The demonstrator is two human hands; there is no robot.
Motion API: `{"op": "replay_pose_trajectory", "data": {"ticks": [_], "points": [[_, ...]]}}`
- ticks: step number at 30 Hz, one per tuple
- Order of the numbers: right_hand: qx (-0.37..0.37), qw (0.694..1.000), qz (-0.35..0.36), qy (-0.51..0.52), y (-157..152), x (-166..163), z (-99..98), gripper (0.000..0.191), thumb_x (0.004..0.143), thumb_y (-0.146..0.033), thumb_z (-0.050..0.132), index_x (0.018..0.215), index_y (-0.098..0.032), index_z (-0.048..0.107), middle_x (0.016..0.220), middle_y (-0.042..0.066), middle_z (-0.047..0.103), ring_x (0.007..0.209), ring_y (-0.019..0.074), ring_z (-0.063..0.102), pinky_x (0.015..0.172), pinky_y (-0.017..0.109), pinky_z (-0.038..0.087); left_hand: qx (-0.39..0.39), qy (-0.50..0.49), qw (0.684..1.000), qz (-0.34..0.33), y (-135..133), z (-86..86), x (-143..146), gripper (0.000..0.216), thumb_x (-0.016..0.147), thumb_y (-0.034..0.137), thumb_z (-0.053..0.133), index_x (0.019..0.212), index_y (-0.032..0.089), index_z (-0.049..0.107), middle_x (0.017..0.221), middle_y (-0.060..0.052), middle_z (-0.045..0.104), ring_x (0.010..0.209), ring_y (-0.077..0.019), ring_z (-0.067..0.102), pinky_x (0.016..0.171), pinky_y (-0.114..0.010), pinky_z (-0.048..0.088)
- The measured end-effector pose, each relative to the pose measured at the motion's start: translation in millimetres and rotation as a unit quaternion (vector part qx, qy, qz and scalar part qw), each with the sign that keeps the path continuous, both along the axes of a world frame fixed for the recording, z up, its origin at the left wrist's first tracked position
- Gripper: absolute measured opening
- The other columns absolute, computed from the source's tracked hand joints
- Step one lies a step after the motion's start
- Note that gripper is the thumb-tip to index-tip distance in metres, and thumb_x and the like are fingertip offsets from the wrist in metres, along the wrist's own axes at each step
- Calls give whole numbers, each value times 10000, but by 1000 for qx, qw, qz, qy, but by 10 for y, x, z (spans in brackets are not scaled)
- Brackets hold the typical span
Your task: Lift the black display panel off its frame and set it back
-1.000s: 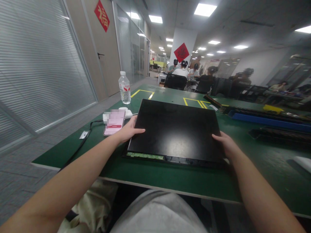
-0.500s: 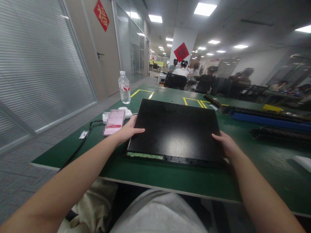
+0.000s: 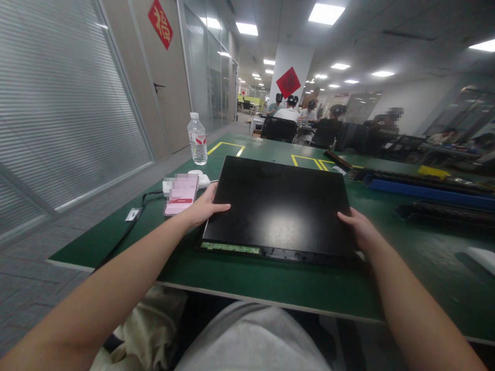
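A black LCD panel (image 3: 276, 201) is in front of me, just above or on the green table, its far edge tilted up. Along its near edge runs a thin green circuit strip (image 3: 230, 248). My left hand (image 3: 207, 206) grips the panel's left side, thumb on the top face and the other fingers hidden beneath or behind. On the opposite side my right hand (image 3: 361, 229) holds the right edge the same way, thumb on top. Whether the panel touches what lies under it is hard to see.
Left of the panel lie a phone (image 3: 181, 195) and a white mouse-like object (image 3: 199, 179). Behind them stands a water bottle (image 3: 198, 141). Dark strips and a blue bar (image 3: 429, 190) lie at right. A white object (image 3: 481, 259) sits nearer. Several people sit beyond the green table (image 3: 270, 286).
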State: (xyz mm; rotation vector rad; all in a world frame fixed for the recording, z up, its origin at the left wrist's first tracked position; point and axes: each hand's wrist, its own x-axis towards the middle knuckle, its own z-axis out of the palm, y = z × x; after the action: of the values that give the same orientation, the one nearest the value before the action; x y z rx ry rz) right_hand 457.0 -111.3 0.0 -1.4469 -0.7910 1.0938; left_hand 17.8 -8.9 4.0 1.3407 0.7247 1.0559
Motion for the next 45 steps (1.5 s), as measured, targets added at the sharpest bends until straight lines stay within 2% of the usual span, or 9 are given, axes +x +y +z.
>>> {"op": "replay_pose_trajectory", "data": {"ticks": [10,24,29,39,45], "points": [[7,1000,-6,-18,1,-30,11,382,690,-284,748,1043,-273,604,964,53,738,790,263,711,670,387,579,11,1,1000,-5,35,-49,-7,793,661,169,807,1346,256,417,1487,-101,459,1350,-328,453,1112,-536,382],[-6,1000,-15,-19,0,-37,24,377,698,-253,716,1058,-262,604,919,64,734,740,259,703,632,383,568,0,11,1000,-4,28,-33,-10,722,634,142,813,1260,229,464,1376,-92,555,1283,-305,525,1087,-512,414],[-10,999,-12,-28,-2,-40,31,387,700,-270,716,1070,-261,603,921,65,735,726,262,702,615,385,563,17,11,1000,-1,29,-35,-8,717,633,138,811,1255,237,468,1371,-83,560,1311,-303,498,1105,-506,394],[31,998,-28,-53,12,-20,-17,378,667,-274,777,1026,-247,662,930,54,746,765,241,707,649,343,576,31,22,999,-7,63,-66,-24,723,646,171,814,1275,239,465,1364,-85,568,1282,-300,525,1093,-502,406],[79,985,-54,-142,29,11,-53,385,638,-301,822,1001,-247,705,954,43,751,869,249,711,745,362,597,22,15,1000,-4,61,-64,-18,733,629,162,822,1267,233,468,1332,-86,591,1299,-312,510,1102,-521,394]]}}
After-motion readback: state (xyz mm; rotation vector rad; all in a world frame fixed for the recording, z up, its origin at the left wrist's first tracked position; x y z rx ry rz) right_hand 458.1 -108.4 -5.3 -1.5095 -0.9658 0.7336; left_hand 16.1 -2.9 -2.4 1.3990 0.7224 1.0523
